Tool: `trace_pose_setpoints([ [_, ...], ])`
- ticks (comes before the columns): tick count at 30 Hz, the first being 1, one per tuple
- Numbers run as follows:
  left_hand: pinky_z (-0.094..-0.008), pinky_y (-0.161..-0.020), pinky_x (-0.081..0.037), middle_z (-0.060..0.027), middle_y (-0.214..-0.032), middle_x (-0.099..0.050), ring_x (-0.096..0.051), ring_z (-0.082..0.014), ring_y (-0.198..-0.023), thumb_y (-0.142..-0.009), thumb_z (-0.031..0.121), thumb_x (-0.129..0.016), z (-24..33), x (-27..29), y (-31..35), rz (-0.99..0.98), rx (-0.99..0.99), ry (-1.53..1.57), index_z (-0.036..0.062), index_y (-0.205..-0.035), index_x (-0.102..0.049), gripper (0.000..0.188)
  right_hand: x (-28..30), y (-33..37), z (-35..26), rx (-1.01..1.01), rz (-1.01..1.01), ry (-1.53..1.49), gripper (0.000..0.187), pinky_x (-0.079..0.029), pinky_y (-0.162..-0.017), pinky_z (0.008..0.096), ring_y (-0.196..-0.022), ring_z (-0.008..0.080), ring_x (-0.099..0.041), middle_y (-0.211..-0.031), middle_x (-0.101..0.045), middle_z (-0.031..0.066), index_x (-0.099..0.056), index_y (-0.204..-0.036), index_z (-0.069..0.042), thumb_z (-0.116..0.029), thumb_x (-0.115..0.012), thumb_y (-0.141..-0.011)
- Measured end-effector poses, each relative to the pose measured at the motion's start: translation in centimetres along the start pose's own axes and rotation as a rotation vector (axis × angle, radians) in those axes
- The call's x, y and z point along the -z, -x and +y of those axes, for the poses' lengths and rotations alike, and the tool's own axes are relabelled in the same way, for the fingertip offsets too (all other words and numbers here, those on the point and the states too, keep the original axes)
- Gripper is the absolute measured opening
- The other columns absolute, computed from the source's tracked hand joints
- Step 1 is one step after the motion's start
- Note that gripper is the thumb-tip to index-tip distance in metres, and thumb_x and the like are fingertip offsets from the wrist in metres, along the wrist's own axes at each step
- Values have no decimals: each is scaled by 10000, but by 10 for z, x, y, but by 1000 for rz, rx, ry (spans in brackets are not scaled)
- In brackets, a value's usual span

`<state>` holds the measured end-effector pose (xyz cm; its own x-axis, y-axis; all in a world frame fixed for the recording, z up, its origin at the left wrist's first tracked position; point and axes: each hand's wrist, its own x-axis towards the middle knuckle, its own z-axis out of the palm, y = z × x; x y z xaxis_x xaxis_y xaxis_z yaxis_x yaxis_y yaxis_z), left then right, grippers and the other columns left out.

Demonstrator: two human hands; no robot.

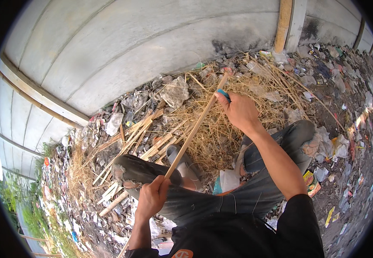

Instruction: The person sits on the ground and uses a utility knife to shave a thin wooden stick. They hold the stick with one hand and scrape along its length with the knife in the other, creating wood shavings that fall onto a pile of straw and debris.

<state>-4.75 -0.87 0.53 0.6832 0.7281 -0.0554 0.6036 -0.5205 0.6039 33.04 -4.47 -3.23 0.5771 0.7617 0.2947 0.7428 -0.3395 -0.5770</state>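
A long, pale bamboo strip (195, 131) slants across my lap, from the lower left up to the litter near the wall. My left hand (153, 197) is closed round its lower part, and the tail end runs down past my left forearm. Close to the upper end, my right hand (240, 112) grips a small teal object (224, 95) against the strip. Most of that object is hidden by the fingers, so its kind cannot be made out. Under the strip, between my bent legs, lies a heap of thin straw-like shavings (216, 137).
Several split bamboo pieces (141, 133) lie left of my feet, beside a thicker round pole (114, 204). Plastic litter covers the ground all round. A grey panel wall (160, 47) curves along the far side, with a bamboo post (283, 26) against it.
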Motion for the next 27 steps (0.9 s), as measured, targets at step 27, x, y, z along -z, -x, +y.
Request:
trace_pose_setpoints([
  [27,-292,-510,-358,-36,-572,-451,-437,-74,-514,-1061,130,-618,4,-18,-7,175,-30,32,8,-1167,-745,205,-25,67,-71,186,-183,-409,624,-406,-444,429,-442,258,-556,-510,-513,68,-628,-825,-23,-594,-549,-1063],
])
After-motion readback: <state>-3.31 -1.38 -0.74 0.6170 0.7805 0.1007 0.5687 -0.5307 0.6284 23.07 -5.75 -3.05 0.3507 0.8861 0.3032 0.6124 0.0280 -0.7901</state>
